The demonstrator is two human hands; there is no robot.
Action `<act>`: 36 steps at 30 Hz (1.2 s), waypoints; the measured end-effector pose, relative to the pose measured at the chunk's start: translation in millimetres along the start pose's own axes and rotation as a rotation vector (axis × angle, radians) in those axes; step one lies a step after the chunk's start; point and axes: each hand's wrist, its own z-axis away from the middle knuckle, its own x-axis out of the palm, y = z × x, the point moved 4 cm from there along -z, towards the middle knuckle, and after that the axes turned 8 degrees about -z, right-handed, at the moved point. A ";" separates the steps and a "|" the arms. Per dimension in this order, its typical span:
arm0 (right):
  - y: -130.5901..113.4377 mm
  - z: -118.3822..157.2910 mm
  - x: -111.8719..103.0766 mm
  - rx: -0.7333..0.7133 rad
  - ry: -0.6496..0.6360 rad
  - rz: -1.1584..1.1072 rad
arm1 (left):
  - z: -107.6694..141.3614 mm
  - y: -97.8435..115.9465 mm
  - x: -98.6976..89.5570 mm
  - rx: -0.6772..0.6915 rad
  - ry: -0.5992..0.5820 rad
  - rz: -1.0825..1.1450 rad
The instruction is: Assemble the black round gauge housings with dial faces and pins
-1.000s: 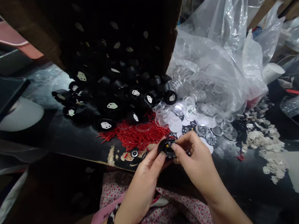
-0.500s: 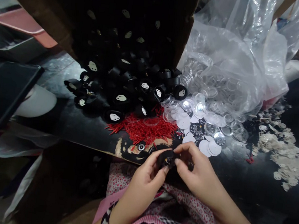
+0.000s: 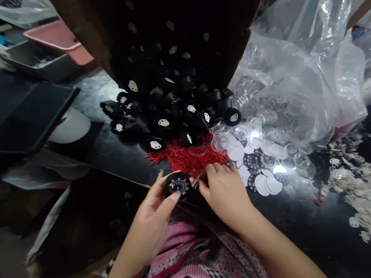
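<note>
Dim light leaves the box [image 3: 74, 16] deeply shadowed, while clear discs [image 3: 256, 136] glare and edges blur.

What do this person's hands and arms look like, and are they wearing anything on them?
The left hand and right hand are bare, with no gloves, and no sleeves show on the arms. A black-and-white patterned band is on the left wrist; the right wrist has none.

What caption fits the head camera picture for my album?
Left hand holding a black dial, right hand beside it, near a pile of red bits.
</note>
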 end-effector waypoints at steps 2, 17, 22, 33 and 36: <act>-0.9 -4.4 1.4 -0.003 0.001 0.005 | -2.1 -3.0 5.2 -0.068 -0.023 0.139; 7.9 31.5 -22.0 -0.143 0.248 -0.631 | -3.4 -8.3 34.8 -0.177 -0.131 0.383; 9.2 35.5 -23.6 -0.135 0.275 -0.438 | 2.2 -9.2 31.3 -0.093 -0.068 0.251; 1.9 38.4 -32.5 -0.148 0.248 -0.658 | -3.8 -11.5 40.2 -0.018 -0.121 0.003; 3.0 38.6 -31.5 -0.118 0.248 -0.590 | -2.4 -11.2 44.3 0.035 -0.159 -0.065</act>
